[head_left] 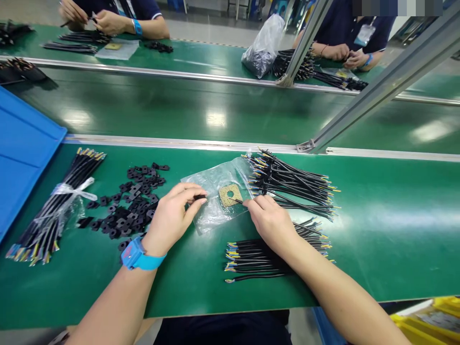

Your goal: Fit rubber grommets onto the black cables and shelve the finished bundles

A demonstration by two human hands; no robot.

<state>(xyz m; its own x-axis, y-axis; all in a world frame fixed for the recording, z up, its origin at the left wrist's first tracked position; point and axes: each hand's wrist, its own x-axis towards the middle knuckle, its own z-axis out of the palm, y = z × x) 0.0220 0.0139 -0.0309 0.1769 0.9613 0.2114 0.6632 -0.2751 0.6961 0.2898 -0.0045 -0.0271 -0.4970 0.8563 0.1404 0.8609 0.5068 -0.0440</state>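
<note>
My left hand (172,215), with a blue strap on its wrist, is closed in a pinch on a small black plastic piece (200,197). Between my hands lies a yellow sponge (225,201) with a round hole, on a clear plastic bag (206,223). My right hand (271,220) is closed on a thin black cable (238,201), whose tip is at the sponge's right edge; its other end is hidden. Black cables (298,175) with fitted black pieces lie beyond my right hand. More cables (251,256) lie in a row beneath that forearm. Loose black pieces (134,211) are heaped left of my left hand.
A tied cable bundle (53,211) lies at left, beside a blue bin (25,143). A metal frame post (381,76) slants across the right. Two people work across the bench; one person's hands (97,19) are at top left. A yellow bin (431,318) is at lower right.
</note>
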